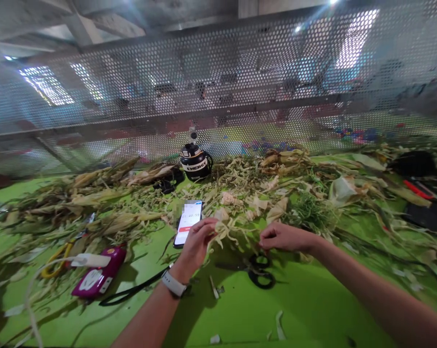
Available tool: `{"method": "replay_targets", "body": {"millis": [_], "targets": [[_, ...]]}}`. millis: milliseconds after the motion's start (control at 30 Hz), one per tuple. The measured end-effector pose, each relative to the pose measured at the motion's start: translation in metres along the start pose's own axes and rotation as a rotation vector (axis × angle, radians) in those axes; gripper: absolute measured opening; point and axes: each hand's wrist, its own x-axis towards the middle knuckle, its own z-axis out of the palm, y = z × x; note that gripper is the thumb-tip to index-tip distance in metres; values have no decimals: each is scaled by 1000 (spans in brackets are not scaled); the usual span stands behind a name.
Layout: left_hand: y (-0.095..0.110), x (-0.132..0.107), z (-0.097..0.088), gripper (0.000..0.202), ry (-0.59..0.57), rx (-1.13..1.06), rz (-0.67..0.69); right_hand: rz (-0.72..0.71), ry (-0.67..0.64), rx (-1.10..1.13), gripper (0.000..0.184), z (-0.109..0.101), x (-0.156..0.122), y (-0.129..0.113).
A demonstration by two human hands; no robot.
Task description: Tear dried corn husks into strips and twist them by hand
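Note:
My left hand (197,241), with a pale watch band on the wrist, pinches a cream bundle of curled corn husk strips (226,234) above the green table. To its right, my right hand (282,237) is closed with thumb and fingertips together; whatever is between them is too small to make out. Just below that hand, black-handled scissors (262,279) lie on the table, blades pointing left. Behind my left hand is a lit phone (190,220) showing a timer.
Dried corn husks (95,193) and shredded strips (240,171) cover the back and both sides. A black "ENERGY" jug (196,163) stands by the perforated metal screen (204,77). Yellow-handled scissors (57,261) and a purple power bank (100,273) with a white cable lie left.

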Motion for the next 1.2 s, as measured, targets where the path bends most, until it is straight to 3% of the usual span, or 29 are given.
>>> {"method": "replay_targets", "body": {"millis": [100,200,300,433,600,667,733,900,1000,1100,1200], "targets": [[-7,-3,2,18,-96,-171,-113,58,-5,70,36,4,2,2],[-10,-2,1,19,-145,-153,-140,56,13,95,38,6,5,6],[-3,0,-3,18,-195,195,-89,54,26,107,38,7,7,8],[12,-3,-8,42,-296,876,76,76,20,122,38,7,6,6],[9,-8,-8,44,-524,1174,23,83,9,107,39,6,6,4],[6,-6,-10,42,-614,1179,12,78,18,98,38,5,6,5],[6,-1,-13,40,-627,1137,13,88,25,94,37,4,6,6],[18,4,-18,38,-449,962,38,98,19,98,31,2,4,6],[22,4,-19,36,-403,802,60,95,49,129,29,0,2,3],[21,5,-22,35,-344,599,32,93,97,275,30,-3,1,1],[14,6,-19,31,-260,417,25,-29,203,498,27,-1,4,1]]}}
